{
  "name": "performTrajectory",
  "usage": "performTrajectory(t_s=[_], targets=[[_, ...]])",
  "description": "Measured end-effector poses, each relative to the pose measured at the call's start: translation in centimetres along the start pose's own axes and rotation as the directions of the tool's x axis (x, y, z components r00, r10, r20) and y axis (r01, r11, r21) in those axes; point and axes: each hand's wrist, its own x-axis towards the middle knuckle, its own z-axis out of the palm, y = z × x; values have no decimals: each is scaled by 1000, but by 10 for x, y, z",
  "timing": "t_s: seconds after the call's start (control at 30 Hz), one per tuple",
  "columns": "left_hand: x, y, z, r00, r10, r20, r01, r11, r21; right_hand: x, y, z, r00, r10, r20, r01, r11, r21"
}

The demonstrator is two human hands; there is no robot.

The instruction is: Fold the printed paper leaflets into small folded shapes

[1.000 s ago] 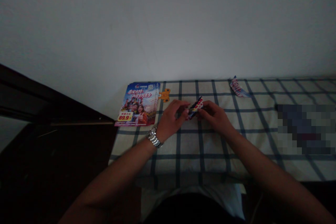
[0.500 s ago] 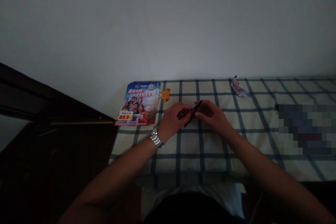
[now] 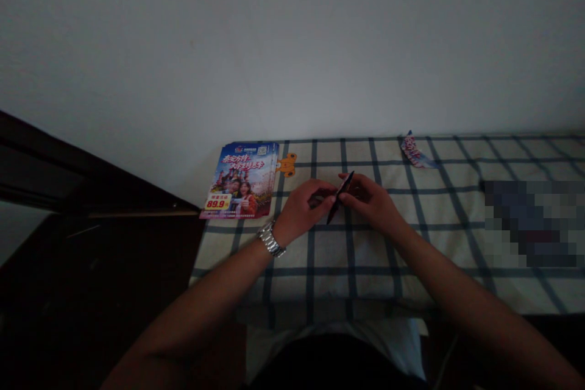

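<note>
Over the middle of the table, both hands pinch one small folded paper (image 3: 335, 209), dark, narrow and pointed at both ends. My left hand (image 3: 303, 207), with a silver watch at the wrist, is closed on its left side. Closed on the right side is my right hand (image 3: 371, 200), its thumb and fingers at the paper's upper half. The paper is tilted, its upper tip leaning right. Parts of it are hidden behind the fingertips. A stack of printed flyers (image 3: 240, 183) lies to the left of my left hand.
A checked cloth (image 3: 292, 283) covers the table, which meets a pale wall (image 3: 292, 42). An orange bear-shaped piece (image 3: 287, 165) lies beside the flyers. Farther right are a torn or folded printed paper scrap (image 3: 415, 152) and a dark, pixelated object (image 3: 530, 222).
The folded paper has turned a little steeper between my fingers, and more of its lower point shows. Both hands have stayed almost in place.
</note>
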Motion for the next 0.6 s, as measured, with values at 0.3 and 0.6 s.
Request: performTrajectory(t_s=[0.3,0.6], targets=[[1,-4,0,996,-47,82,60,984,-169,-1,2,-2,998,-2,62,0,1000,26],[3,-7,0,987,-62,145,106,941,-321,0,5,1,998,-23,63,18,996,89]])
